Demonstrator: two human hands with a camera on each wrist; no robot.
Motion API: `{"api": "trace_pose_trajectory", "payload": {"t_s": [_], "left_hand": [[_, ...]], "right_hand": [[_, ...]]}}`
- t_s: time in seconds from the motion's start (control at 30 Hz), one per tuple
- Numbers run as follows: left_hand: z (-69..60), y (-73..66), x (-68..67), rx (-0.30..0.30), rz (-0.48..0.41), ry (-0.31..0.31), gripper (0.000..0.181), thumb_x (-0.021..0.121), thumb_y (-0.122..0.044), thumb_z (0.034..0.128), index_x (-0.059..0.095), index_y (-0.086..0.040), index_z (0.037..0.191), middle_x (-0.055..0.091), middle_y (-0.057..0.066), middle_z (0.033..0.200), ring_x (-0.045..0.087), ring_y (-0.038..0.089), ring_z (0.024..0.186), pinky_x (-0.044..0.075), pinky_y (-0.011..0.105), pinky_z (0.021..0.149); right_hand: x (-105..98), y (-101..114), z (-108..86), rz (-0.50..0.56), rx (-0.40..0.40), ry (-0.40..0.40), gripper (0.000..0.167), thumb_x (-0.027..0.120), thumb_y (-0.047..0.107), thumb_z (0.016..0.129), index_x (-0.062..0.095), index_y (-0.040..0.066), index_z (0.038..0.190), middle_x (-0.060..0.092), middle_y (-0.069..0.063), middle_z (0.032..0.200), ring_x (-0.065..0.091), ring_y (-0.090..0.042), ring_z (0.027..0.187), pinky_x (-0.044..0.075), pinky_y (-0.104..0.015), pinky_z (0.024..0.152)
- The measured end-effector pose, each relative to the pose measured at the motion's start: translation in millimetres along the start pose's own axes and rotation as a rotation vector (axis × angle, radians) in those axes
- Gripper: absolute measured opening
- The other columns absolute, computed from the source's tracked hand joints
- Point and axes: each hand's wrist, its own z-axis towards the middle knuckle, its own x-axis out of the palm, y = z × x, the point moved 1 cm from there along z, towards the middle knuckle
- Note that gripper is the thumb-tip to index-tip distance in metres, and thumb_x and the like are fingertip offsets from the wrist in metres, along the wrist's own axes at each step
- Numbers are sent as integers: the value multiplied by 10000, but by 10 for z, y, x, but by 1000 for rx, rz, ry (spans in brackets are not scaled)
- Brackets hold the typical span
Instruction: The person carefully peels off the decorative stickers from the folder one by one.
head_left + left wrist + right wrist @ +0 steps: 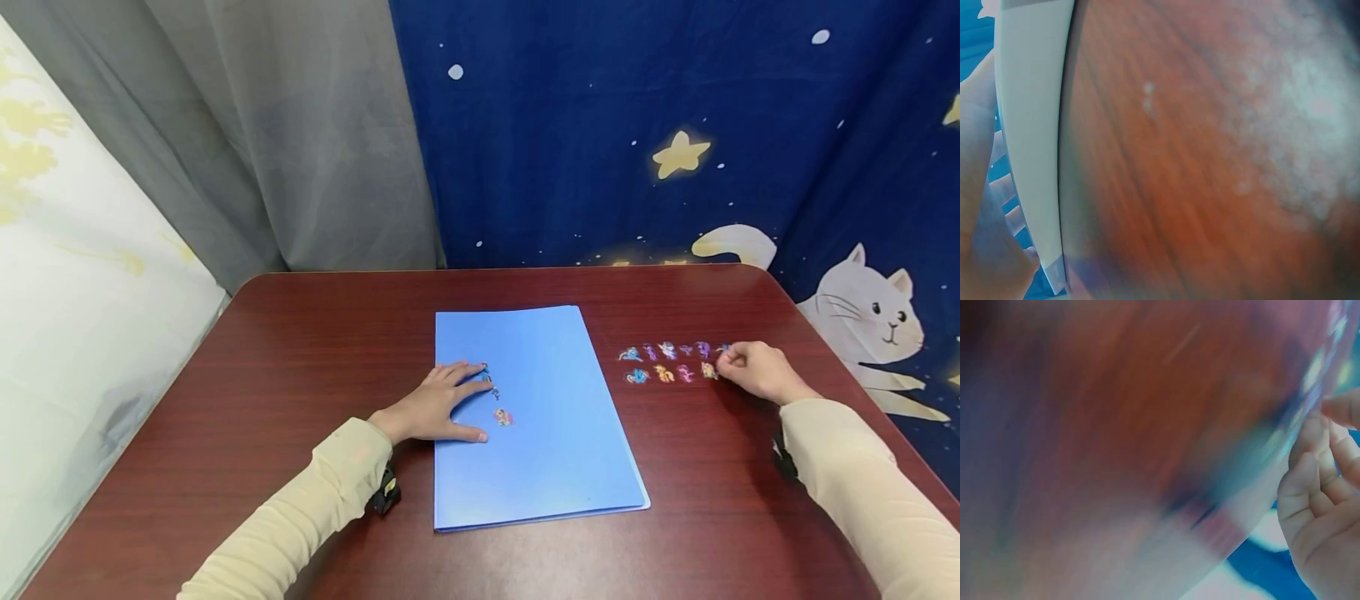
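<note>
My left hand lies with spread fingers on the left part of a blue folder. Small cartoon stickers show by its fingertips, and a pink and yellow pony sticker is just above the thumb tip. To the right, two rows of colourful pony stickers lie on the table. My right hand is at their right end, fingers bent and thumb close to the fingertips, beside a yellowish sticker. A blue sticker is partly covered by that hand. Whether anything sits between its fingertips is hidden.
The folder lies on a dark red wooden table with rounded far corners. Behind it hang a grey curtain and a blue curtain with stars and a cat. White cloth borders the left side. Both wrist views are largely blurred tabletop.
</note>
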Motion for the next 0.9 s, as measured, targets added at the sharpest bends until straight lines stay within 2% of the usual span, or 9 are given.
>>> {"api": "trace_pose_trajectory", "payload": {"t_s": [0.07, 0.2, 0.33, 0.47, 0.57, 0.73, 0.9], "left_hand": [[-4, 6, 4, 1, 0, -2, 779, 576, -599, 736, 379, -169, 1355, 224, 69, 1438, 155, 285, 1310, 123, 489, 1029], [-5, 6, 6, 2, -3, -6, 779, 579, -598, 734, 384, -165, 1351, 230, 72, 1436, 163, 295, 1307, 129, 488, 1027], [1, -1, 1, -7, -9, -3, 786, 580, -607, 726, 386, -172, 1351, 229, 64, 1438, 160, 287, 1310, 124, 477, 1032], [12, -1, 9, -16, -9, 3, 794, 578, -617, 721, 381, -179, 1353, 222, 52, 1442, 153, 276, 1313, 117, 467, 1036], [25, 1, 16, -25, -3, 1, 801, 570, -634, 713, 384, -187, 1352, 224, 40, 1442, 157, 272, 1312, 119, 460, 1036], [33, 2, 19, -37, 1, -2, 805, 559, -657, 703, 396, -199, 1344, 236, 28, 1438, 169, 271, 1308, 133, 448, 1034], [19, 1, 13, -34, -5, 0, 800, 561, -649, 708, 400, -187, 1341, 237, 36, 1438, 170, 278, 1307, 135, 447, 1034]], "right_hand": [[54, 170, 62, 35, -54, -27, 104, 605, 121, 793, 606, 33, 738, 579, -4, 661, 472, -108, 605, 379, -293, 591], [255, 571, 224, 175, -139, -13, 77, 593, 95, 807, 616, 22, 798, 605, -35, 706, 517, -104, 582, 428, -268, 564], [523, 1034, 360, 298, -245, 46, 55, 598, 61, 806, 626, 16, 815, 613, -36, 734, 556, -140, 645, 458, -247, 595], [739, 1498, 418, 327, -388, 133, 37, 618, 61, 800, 638, 31, 810, 600, 2, 733, 531, -120, 673, 449, -249, 610], [852, 1772, 433, 343, -451, 213, 52, 613, 81, 818, 644, 42, 834, 597, 19, 753, 517, -110, 680, 449, -251, 619], [993, 2068, 437, 362, -506, 298, 78, 598, 88, 836, 649, 33, 859, 608, 19, 778, 535, -96, 709, 462, -244, 661], [1132, 2201, 424, 323, -551, 360, 73, 601, 83, 835, 662, 45, 850, 613, 33, 760, 536, -56, 686, 460, -206, 645]]}}
